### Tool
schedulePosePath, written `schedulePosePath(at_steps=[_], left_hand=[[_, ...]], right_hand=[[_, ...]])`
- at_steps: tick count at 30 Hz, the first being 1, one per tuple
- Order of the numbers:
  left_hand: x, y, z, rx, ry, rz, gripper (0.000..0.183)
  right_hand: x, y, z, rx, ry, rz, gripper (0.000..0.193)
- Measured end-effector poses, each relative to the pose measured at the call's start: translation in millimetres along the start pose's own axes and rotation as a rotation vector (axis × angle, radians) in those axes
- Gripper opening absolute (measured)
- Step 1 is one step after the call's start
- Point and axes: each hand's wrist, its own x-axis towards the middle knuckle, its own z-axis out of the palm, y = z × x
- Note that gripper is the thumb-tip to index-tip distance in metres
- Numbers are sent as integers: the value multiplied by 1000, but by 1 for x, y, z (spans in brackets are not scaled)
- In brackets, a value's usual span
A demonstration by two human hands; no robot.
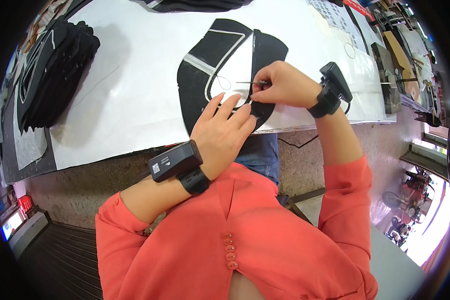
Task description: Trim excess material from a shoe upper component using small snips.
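Observation:
A curved black cut piece (194,90), shaped like a U or shoe upper, lies on the white-covered table in front of me. A narrow white strip (229,48) follows its inner edge, and a wider pale band crosses its left arm. My left hand (222,125) rests on the piece's near part, fingers apart and stretched toward the inner curve. Over the right arm of the piece, my right hand (282,86) is closed on a thin pointed metal tool (246,82), its tip directed left. The tool's exact kind is hard to make out. Thumb and finger are beside the strip.
A stack of similar black pieces (60,75) stands at the table's left, and more black pieces (197,4) lie at the far edge. A dark block (386,75) and wooden pieces (402,57) are on the right. The table's near edge (135,154) runs just before me.

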Motion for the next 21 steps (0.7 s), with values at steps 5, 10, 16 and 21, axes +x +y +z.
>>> schedulePosePath(at_steps=[5,10,16,21], left_hand=[[-6,-5,-11,41,-53,67,18],[-13,-10,-13,0,-37,73,18],[-11,-9,-9,-22,-1,39,22],[-7,-5,-4,-20,7,13,20]], right_hand=[[-11,-7,18,31,39,-22,19],[-12,-8,3,14,38,-12,19],[-5,-11,-1,36,57,-27,27],[0,-10,2,-24,54,11,26]])
